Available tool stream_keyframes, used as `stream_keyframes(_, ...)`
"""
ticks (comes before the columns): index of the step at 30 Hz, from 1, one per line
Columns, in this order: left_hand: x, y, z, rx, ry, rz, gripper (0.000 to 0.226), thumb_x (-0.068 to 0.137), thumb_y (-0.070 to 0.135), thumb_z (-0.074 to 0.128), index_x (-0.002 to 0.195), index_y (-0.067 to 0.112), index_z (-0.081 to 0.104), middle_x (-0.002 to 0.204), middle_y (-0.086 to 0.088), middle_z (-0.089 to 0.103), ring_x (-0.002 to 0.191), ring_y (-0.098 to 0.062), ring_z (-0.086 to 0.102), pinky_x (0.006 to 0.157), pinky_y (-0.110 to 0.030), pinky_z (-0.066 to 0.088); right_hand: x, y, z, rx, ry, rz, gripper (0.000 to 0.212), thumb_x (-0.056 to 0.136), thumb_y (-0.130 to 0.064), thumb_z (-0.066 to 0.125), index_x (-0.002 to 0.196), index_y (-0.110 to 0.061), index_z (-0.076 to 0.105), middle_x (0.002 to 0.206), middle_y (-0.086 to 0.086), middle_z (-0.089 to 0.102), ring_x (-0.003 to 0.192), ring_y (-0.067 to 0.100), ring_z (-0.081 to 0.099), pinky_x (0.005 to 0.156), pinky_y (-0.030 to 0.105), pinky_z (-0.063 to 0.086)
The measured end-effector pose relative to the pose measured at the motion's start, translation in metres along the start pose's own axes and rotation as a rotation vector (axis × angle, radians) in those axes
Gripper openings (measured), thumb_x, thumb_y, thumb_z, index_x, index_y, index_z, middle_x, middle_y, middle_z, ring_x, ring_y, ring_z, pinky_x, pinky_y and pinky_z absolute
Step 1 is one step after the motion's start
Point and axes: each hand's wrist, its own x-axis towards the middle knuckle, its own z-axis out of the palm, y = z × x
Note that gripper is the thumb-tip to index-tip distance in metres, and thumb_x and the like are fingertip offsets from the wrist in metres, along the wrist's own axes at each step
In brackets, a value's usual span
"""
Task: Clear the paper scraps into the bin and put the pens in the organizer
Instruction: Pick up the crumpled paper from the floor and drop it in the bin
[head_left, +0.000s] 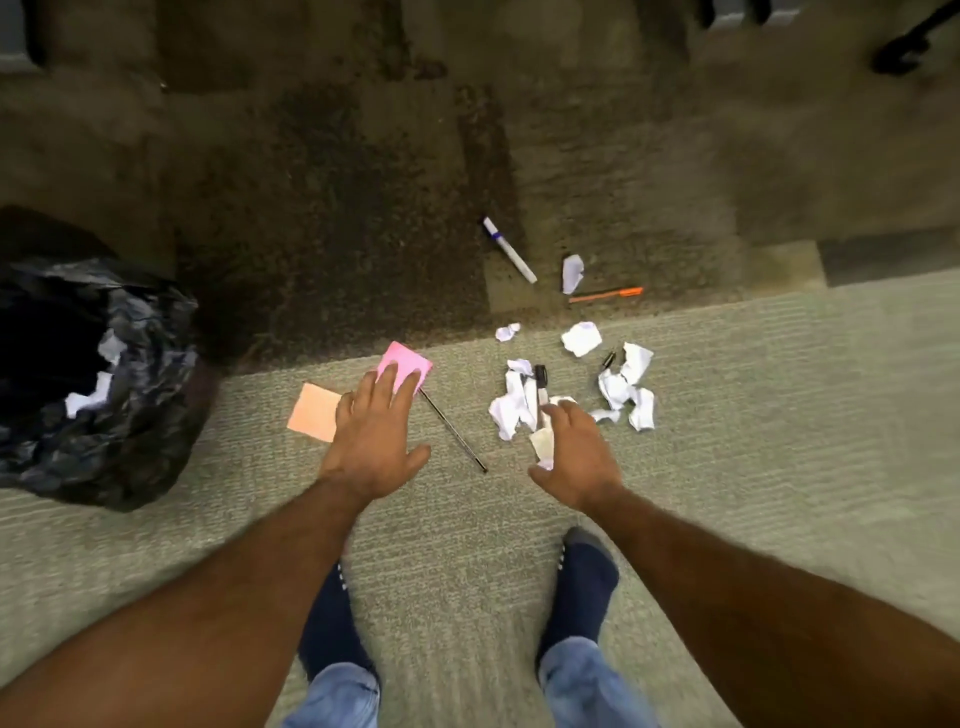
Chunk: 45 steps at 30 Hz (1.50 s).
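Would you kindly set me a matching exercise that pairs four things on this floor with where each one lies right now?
Things:
1. pink sticky note
2. orange pen
3. bin
4. thin black pen

Places:
A. on the darker carpet, beside a white scrap
B. under the fingers of the left hand
C. on the pale carpet, between left hand and right hand
D. far left, with white scraps inside

Pairs: 1-B, 2-A, 3-D, 4-C

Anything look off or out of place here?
Yes. Crumpled paper scraps, a white marker, an orange pen and a black pen lie strewn on the carpet. Right hand grips one scrap. No organizer in view.
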Motion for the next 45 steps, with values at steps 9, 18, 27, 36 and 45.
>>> stream_keyframes(9,0.065,0.081,0.058,0.131,-0.14,0.228,0.109,0.075,0.054,0.07,0.156,0.022,0.005,0.164,-0.013,0.004,0.15,-0.036,0.005,0.118,-0.056,0.018,0.022,0.072,0.042,0.107,0.058,0.112,0.099,0.072,-0.04,0.081,0.151,-0.017,0.026,0.151,0.008,0.035,0.139,0.028,0.035,0.115,0.041,0.034)
stream_keyframes(18,0.138,0.119,0.092,0.206,-0.225,0.3,0.127,0.064,0.057,0.082,0.156,0.031,-0.003,0.163,-0.014,-0.011,0.149,-0.042,0.0,0.11,-0.059,0.035,0.067,0.094,0.07,0.09,-0.007,0.05,0.117,0.07,-0.038,0.087,0.155,-0.024,0.008,0.15,0.006,0.025,0.131,0.029,0.046,0.101,0.044,0.048)
stream_keyframes(27,0.147,0.113,0.106,0.293,-0.142,0.276,0.105,0.078,0.055,0.072,0.155,0.029,0.005,0.162,-0.013,0.002,0.141,-0.035,0.023,0.1,-0.051,0.047,0.091,0.083,0.071,0.007,-0.018,0.082,0.124,0.068,-0.039,0.088,0.155,-0.029,0.0,0.151,0.015,0.016,0.115,0.031,0.058,0.096,0.043,0.053)
stream_keyframes(36,0.145,0.101,0.115,0.066,-0.099,0.24,0.058,0.088,0.024,0.068,0.139,0.02,0.039,0.152,-0.013,0.018,0.113,-0.033,0.052,0.085,-0.046,0.051,0.094,0.075,0.071,0.133,0.039,0.097,0.078,0.076,-0.017,0.082,0.138,-0.024,0.034,0.142,0.013,0.029,0.102,0.031,0.065,0.094,0.039,0.055)
stream_keyframes(45,0.152,0.078,0.115,-0.237,-0.067,0.229,0.03,0.091,0.008,0.057,0.118,0.02,0.051,0.126,-0.003,0.038,0.079,-0.02,0.051,0.066,-0.036,0.043,0.094,0.087,0.082,0.486,0.156,0.168,0.029,0.073,-0.008,0.078,0.078,-0.019,0.051,0.098,0.001,0.048,0.07,0.009,0.047,0.06,0.012,0.035)
